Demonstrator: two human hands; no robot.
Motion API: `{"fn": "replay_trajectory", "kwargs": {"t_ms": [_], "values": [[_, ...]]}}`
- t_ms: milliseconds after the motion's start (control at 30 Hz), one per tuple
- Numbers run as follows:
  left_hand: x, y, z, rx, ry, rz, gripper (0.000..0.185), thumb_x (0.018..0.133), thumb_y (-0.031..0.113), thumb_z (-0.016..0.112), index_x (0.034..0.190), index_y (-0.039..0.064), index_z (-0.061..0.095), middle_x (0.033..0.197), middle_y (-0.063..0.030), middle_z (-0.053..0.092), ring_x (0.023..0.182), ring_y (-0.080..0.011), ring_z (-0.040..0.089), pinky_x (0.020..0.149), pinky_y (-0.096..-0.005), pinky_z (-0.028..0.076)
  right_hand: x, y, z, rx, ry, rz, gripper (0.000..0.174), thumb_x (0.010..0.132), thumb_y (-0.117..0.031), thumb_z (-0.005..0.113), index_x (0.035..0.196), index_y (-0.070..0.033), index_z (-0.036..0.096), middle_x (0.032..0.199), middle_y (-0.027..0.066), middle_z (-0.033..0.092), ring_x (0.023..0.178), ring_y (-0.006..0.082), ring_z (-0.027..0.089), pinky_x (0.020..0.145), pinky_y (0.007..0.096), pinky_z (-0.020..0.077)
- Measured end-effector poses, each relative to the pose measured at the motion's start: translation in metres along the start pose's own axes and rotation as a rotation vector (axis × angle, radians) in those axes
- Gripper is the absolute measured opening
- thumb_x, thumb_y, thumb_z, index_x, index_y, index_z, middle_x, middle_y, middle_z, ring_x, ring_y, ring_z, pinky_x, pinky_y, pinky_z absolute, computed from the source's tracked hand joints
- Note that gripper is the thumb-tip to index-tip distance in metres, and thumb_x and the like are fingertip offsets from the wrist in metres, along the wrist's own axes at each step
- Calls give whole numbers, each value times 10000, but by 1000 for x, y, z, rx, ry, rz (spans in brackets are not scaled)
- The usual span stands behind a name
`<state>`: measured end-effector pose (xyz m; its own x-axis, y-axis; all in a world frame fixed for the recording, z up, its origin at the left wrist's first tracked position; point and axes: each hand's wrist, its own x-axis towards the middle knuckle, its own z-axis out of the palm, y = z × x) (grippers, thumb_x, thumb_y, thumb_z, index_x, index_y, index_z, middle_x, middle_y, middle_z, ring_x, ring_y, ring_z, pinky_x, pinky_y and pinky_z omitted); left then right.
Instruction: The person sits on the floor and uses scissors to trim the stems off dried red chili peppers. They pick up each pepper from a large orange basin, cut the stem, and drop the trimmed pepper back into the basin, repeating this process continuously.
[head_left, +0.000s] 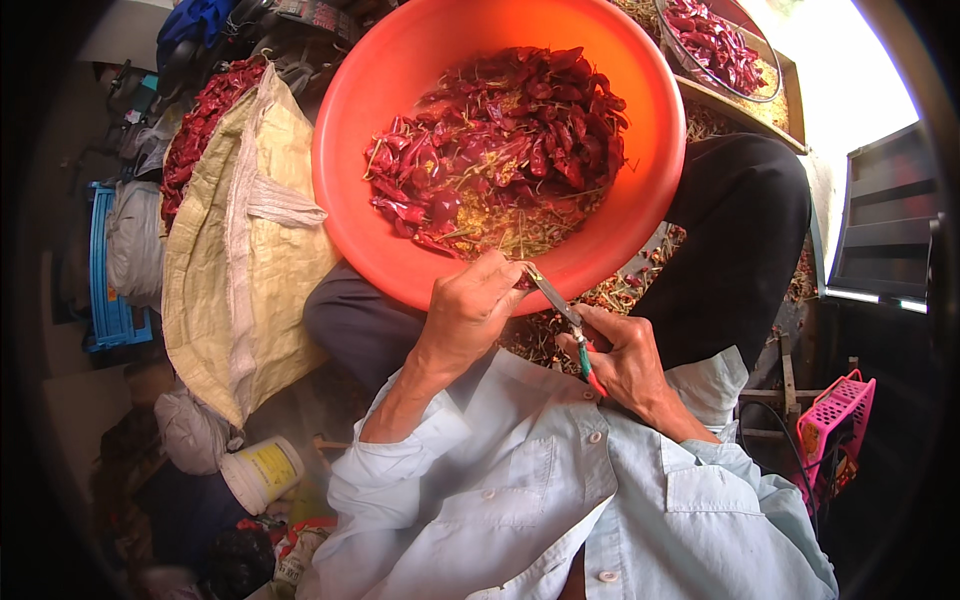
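Note:
My left hand (472, 307) pinches a dried red chili pepper (525, 280) at the near rim of a large orange plastic basin (352, 225). Most of that pepper is hidden by my fingers. A pair of scissors (556, 301) with red and green handles is gripped in my right hand (622, 356). Their blades point up and left, with the tips at the pepper's stem end. Inside the basin lies a heap of dried red chili peppers (555, 127), with loose yellow seeds (480, 214) and cut stems towards the near side.
A yellow woven sack (285, 300) full of dried chilies (217, 112) leans against the basin's left. More chilies (712, 45) sit in a container at upper right. Stem scraps (630, 281) litter the floor. A white bucket (262, 472) lies lower left; a pink plastic basket (840, 420) stands right.

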<state>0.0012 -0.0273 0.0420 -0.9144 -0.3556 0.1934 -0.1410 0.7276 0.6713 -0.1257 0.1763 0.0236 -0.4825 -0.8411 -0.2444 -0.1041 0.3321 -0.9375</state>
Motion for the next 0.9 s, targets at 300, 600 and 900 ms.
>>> {"fn": "replay_trajectory", "kwargs": {"t_ms": [300, 600, 900], "values": [[-6, -9, 3, -122, 66, -1, 291, 880, -48, 754, 1164, -1, 718, 902, -107, 619, 710, -262, 643, 634, -369, 509, 3, -19, -6, 425, -203, 374, 470, 889, -254, 840, 1206, 76, 733, 783, 41, 707, 652, 101, 605, 559, 298, 489], [-6, -12, 3, -230, 72, -4, 302, 894, -36, 783, 1191, -5, 737, 854, -76, 606, 707, -184, 591, 626, -315, 482, 2, -20, -10, 588, -315, 428, 364, 904, -278, 830, 1126, 4, 770, 774, 52, 708, 535, 51, 516, 497, 235, 403], [-15, -17, 13, -409, 78, -148, 208, 919, 17, 799, 1121, -12, 762, 829, -30, 611, 685, -106, 578, 605, -269, 468, -4, -3, -1, 1085, -473, 507, 281, 995, -262, 729, 1128, -14, 718, 657, 9, 589, 481, 57, 432, 464, 248, 318]]}}
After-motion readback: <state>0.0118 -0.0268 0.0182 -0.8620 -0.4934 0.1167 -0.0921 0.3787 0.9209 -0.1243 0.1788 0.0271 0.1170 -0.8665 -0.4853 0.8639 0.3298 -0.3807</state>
